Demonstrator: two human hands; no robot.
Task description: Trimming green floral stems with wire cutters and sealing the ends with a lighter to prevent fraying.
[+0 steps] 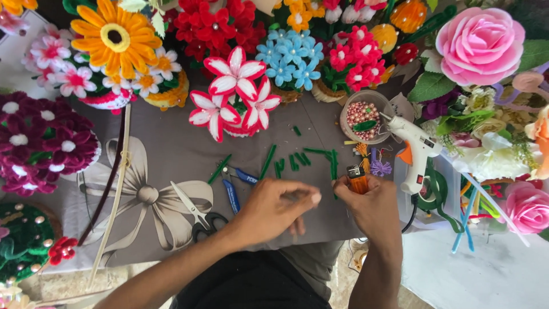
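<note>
Two hands are seen low in the view, over a grey cloth printed with a pale flower. The left hand is blurred; its fingers are curled loosely, and whether anything is pinched in them cannot be told. The right hand is closed around an orange lighter, held upright at its fingertips.

At about 9 o'clock from the left hand, scissors and blue-handled pliers lie on the cloth. At 12 o'clock, short green stem pieces are scattered, already cut but not yet joined to anything. At 1 o'clock from the right hand a white glue gun stands beside a bowl of pink beads.

Farther off, many finished flowers are ranged: a red-and-white bunch, a blue cluster and a yellow sunflower. Much appears done; the green pieces are left loose.
</note>
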